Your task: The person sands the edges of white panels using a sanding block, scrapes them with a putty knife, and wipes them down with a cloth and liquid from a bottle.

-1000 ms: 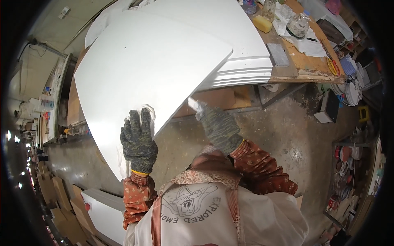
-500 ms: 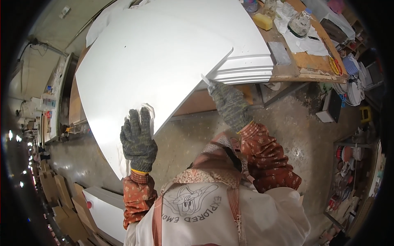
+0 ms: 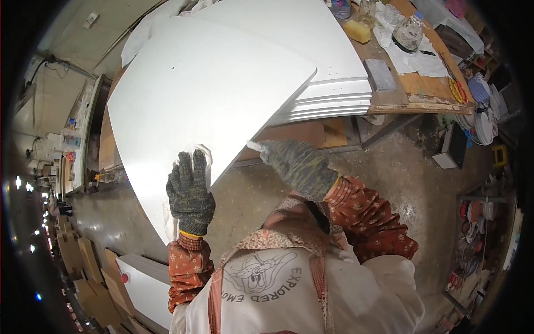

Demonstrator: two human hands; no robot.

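White and smooth-faced, a large flat panel [image 3: 206,89] lies askew on a stack of white panels [image 3: 328,104], its nearest corner jutting past the near edge of the wooden workbench [image 3: 428,107] and over the concrete floor [image 3: 239,209]. Near that corner the left hand [image 3: 191,192], in a grey-green knit glove, rests palm down, fingers straight and close together, with a crumpled white cloth [image 3: 207,158] showing under and beside them; the thumb is hidden, so I cannot tell whether it grips the panel. The right hand [image 3: 300,168], gloved alike, pinches a small whitish scrap [image 3: 254,146] at the panel's slanting right edge; whether the scrap touches that edge is unclear.

Right of the stack, a grey rectangular slab [image 3: 381,75] lies near the workbench's near edge, with a yellow sponge [image 3: 356,32] farther back. Beyond them a clear bottle with a blue cap [image 3: 409,36] stands on white paper [image 3: 414,65], a black pen [image 3: 428,53] just beside it. Red-and-yellow-handled scissors [image 3: 458,91] lie by the workbench's near right corner.
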